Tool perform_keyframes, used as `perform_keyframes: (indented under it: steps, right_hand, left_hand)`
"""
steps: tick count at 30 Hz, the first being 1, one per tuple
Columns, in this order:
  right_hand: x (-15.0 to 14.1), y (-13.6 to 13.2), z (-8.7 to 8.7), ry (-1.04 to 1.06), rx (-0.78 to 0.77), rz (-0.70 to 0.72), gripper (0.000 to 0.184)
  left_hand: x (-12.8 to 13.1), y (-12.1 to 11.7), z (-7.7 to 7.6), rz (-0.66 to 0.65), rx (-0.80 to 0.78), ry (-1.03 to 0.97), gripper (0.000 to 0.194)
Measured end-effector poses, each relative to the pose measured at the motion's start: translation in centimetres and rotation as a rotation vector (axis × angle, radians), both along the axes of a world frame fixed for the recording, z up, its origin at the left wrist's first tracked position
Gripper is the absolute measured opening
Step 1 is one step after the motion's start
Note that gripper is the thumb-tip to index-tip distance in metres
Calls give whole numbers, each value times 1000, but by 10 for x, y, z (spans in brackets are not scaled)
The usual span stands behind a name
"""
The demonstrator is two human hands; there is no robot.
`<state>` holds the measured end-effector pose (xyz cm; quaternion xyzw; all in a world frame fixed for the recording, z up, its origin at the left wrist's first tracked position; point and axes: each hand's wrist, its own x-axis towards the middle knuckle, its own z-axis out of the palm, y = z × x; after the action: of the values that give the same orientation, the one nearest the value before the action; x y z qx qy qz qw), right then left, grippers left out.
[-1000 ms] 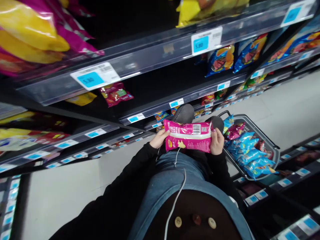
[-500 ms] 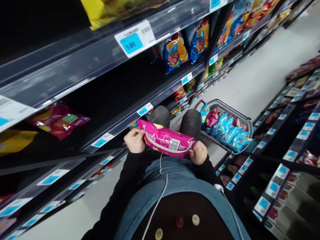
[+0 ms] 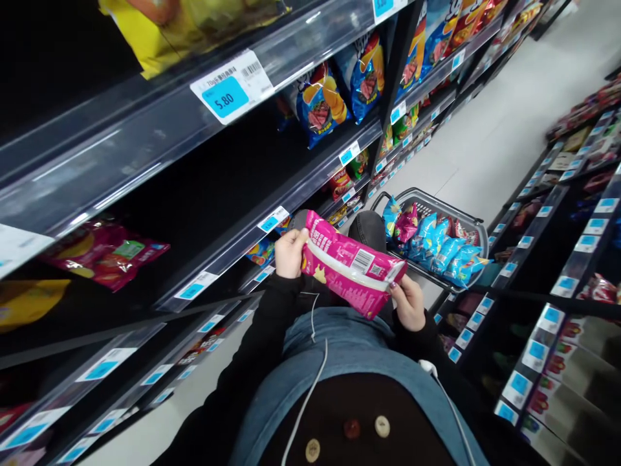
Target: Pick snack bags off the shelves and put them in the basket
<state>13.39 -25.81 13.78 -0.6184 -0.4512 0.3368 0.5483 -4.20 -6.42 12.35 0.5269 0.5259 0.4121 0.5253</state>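
I hold a pink chip bag (image 3: 350,268) crosswise in front of my waist, its back with the barcode facing up. My left hand (image 3: 290,253) grips its left end, fingers curled over the edge. My right hand (image 3: 410,301) pinches its right end from below. Just beyond the bag my two dark shoes (image 3: 367,226) show on the pale floor. A grey shopping basket (image 3: 464,220) stands on the floor past my right hand, filled with blue and pink snack bags (image 3: 444,254).
Dark shelves (image 3: 204,123) with blue price tags run along my left, holding blue chip bags (image 3: 320,103), a yellow bag up top and a red-pink pack (image 3: 107,249). Another shelf unit (image 3: 557,291) lines my right. The pale aisle floor (image 3: 504,136) stretches ahead.
The view swung right along the aisle. The bag, held level before, has turned over and now tilts down to the right, with my left hand higher than my right.
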Motion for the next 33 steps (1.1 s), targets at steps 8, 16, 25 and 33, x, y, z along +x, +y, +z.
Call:
perform_keyframes:
  steps: [8,16,25,33]
  right_hand:
    - [0,25,-36,612,-144,-238,32]
    - [23,17,-52,270,-198,-32,31]
    - [58,11,20,-172,-195,351,88]
    - [84,-14,1,-131,-429,140,73]
  left_hand:
    - [-7,-16,-35,-149,-319,20,40]
    - [-22,-16,-4,-116,123,318,31]
    - [15,-34,43,-640,952,372,16]
    - [61,-35,39,-761,658,437,24]
